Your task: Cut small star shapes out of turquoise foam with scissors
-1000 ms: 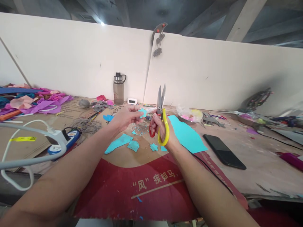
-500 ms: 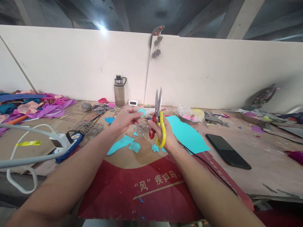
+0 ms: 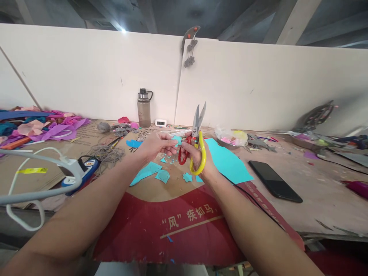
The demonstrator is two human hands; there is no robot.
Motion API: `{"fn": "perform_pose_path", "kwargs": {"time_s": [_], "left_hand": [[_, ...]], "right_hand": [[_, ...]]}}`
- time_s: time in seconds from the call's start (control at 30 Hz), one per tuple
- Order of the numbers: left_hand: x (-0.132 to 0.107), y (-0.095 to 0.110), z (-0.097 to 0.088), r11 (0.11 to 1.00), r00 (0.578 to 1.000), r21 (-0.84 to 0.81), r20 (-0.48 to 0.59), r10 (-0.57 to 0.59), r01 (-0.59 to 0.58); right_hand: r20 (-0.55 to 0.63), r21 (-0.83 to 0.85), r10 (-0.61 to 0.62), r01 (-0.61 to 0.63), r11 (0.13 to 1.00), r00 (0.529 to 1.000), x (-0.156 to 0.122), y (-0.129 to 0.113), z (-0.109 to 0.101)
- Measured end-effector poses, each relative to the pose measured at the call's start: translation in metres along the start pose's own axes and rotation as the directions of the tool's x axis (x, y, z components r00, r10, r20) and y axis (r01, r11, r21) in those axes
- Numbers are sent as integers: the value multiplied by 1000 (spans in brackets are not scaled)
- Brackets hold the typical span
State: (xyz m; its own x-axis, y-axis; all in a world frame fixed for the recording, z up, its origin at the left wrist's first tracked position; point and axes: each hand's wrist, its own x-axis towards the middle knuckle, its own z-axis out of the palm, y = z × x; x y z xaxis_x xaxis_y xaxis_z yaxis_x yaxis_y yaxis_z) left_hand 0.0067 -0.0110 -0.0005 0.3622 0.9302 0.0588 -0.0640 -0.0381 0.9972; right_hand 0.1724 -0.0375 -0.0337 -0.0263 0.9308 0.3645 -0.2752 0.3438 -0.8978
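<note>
Between the fingers of my left hand [image 3: 161, 145] is a small turquoise felt piece [image 3: 177, 141]. My right hand [image 3: 201, 153] has scissors [image 3: 203, 153] with one red and one yellow handle; their blades point up and stand apart, clear of the felt. The right fingertips come close to the small piece; whether they touch it I cannot tell. Below the hands lie a star-shaped turquoise cutout [image 3: 187, 177], a piece with a drawn outline [image 3: 163, 176] and a longer turquoise scrap [image 3: 146, 173]. A large turquoise sheet [image 3: 230, 161] lies right of my right hand.
Red and brown cardboard [image 3: 172, 253] covers the tabletop before me. A black phone [image 3: 274, 181] lies to the right, a blue power strip [image 3: 83, 174] with white cables to the left. A bottle [image 3: 144, 109] and small clock [image 3: 160, 123] stand by the white partition.
The scissors have tilted to the right, with their blades turned further from the left hand. My right fingers have come closer to the felt piece in my left hand.
</note>
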Motion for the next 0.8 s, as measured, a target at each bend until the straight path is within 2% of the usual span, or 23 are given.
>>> {"fn": "perform_pose_path", "kwargs": {"time_s": [0.13, 0.3, 0.43, 0.63, 0.8], "left_hand": [[1, -2, 2, 999, 999, -34, 33, -3, 4], [3, -5, -1, 989, 998, -144, -53, -18, 10], [6, -7, -4, 990, 999, -140, -43, 10, -16], [3, -8, -1, 998, 995, -13, 87, 56, -55], [1, -7, 2, 997, 998, 37, 21, 67, -68]], "right_hand": [[-25, -78, 19, -21, 997, 1000, 0, -2, -1], [-25, -90, 37, -39, 995, 999, 1, -2, -2], [-12, -105, 49, -50, 993, 999, 0, -1, -2], [-46, -121, 24, -29, 992, 999, 2, -2, -3], [-8, -142, 45, -46, 989, 999, 1, -1, -2]]}}
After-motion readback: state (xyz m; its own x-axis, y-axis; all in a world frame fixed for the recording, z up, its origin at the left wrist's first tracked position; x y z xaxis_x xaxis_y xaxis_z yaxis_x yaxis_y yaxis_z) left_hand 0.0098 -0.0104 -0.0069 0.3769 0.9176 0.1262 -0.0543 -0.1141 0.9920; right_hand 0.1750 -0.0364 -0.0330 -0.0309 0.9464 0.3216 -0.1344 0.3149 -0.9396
